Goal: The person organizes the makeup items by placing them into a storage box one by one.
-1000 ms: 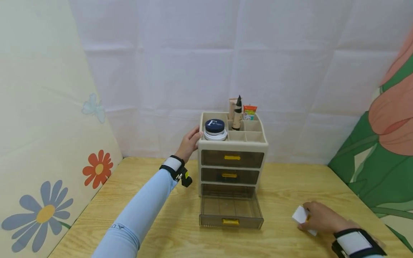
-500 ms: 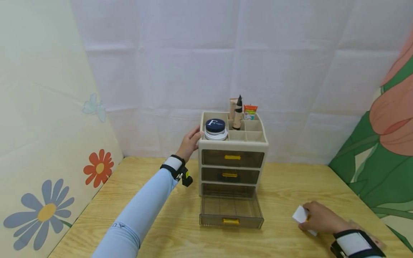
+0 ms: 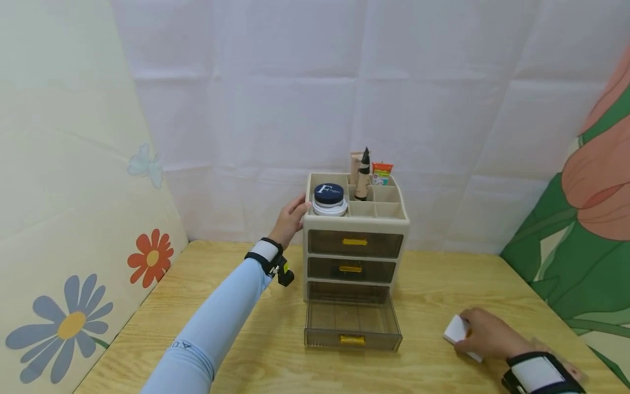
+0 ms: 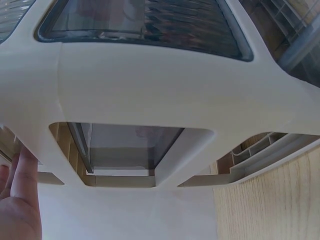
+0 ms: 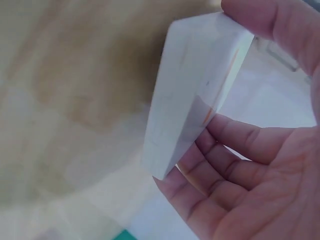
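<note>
A cream drawer organizer [image 3: 354,221] stands on the table, its bottom drawer [image 3: 353,323] pulled out and bare inside. My left hand [image 3: 289,218] rests against the organizer's upper left side, its fingers fairly straight in the left wrist view. Over the table at the right, my right hand [image 3: 492,334] grips a small white box [image 3: 456,329]. The right wrist view shows the thumb on one end of this white box [image 5: 182,95] and curled fingers at the other. An orange mark runs along one of its faces.
On the organizer's top sit a navy-lidded jar [image 3: 328,192] on a white round case [image 3: 330,208], a black-capped bottle [image 3: 362,183], a beige tube [image 3: 355,164] and an orange-topped tube [image 3: 381,173]. A pinkish item [image 3: 571,369] lies partly hidden behind the right wrist.
The white box has tilted slightly in my right hand. My left hand, the organizer and its drawer stay where they were.
</note>
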A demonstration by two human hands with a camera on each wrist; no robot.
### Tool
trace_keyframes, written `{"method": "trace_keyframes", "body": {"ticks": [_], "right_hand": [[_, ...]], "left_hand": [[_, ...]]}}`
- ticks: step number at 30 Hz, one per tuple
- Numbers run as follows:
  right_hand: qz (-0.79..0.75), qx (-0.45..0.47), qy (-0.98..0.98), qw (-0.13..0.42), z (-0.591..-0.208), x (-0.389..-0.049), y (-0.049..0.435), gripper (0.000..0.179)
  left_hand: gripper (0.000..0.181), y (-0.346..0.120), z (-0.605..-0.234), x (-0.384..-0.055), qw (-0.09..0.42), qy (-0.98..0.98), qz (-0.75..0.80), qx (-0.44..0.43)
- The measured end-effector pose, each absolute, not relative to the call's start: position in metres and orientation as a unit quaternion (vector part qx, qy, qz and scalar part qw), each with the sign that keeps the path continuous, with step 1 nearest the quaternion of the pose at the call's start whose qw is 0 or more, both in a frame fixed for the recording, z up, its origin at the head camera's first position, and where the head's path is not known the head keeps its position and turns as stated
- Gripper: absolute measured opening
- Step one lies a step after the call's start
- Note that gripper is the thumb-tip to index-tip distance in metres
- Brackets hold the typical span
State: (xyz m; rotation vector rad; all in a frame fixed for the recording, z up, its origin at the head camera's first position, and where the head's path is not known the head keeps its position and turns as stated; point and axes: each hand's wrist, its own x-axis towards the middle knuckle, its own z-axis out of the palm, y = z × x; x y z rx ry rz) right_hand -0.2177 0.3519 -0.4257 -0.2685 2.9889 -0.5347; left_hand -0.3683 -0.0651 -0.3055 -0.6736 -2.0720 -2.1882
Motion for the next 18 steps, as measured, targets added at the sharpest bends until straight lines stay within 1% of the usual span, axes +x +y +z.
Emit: {"method": "trace_keyframes", "body": {"ticks": [6,13,18], "right_hand": [[-0.163,-0.105,0.981,0.019,-0.402,-0.212,0.337,0.056],[-0.138,-0.14,0.98,0.022,-0.365,-0.202,0.308,0.062],[-0.116,-0.188,0.975,-0.007,-0.34,-0.193,0.29,0.064]], "left_hand": [[0.057,-0.065,-0.304,-0.369,0.027,-0.671,-0.707,-0.222],[0.058,-0.066,-0.305,-0.367,0.023,-0.677,-0.703,-0.217],[0.057,-0.065,-0.306,-0.368,0.026,-0.674,-0.706,-0.218]]}}
